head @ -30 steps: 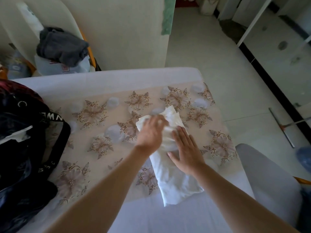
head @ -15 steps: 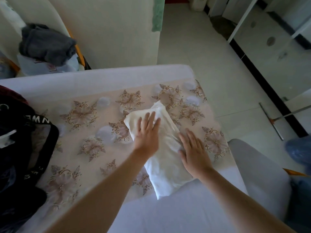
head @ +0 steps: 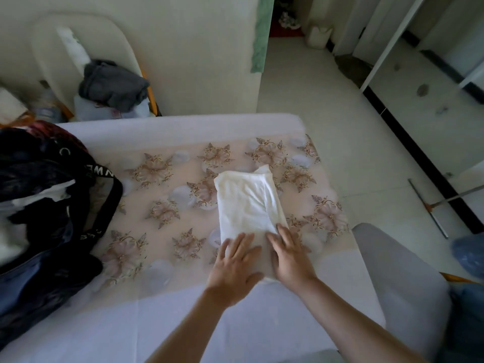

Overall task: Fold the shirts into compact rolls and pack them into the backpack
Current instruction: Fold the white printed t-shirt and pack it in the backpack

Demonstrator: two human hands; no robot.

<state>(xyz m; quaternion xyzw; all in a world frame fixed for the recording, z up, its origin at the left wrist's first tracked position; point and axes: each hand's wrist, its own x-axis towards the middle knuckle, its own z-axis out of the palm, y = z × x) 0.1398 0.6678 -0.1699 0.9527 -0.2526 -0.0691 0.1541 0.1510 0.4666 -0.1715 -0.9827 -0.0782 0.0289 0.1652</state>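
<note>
Backpack (head: 47, 218) sits at the left edge of the table (head: 183, 127), strap trailing onto floral cloth (head: 162, 213). Open cloth between it and white shirt (head: 246, 203), folded into a long strip mid-table. Left hand (head: 235, 268) and right hand (head: 290, 258) flat, fingers straight, pressing its near end side by side. Tiled floor (head: 340, 100) past the right edge, squeegee (head: 429, 208) lying there.
</note>
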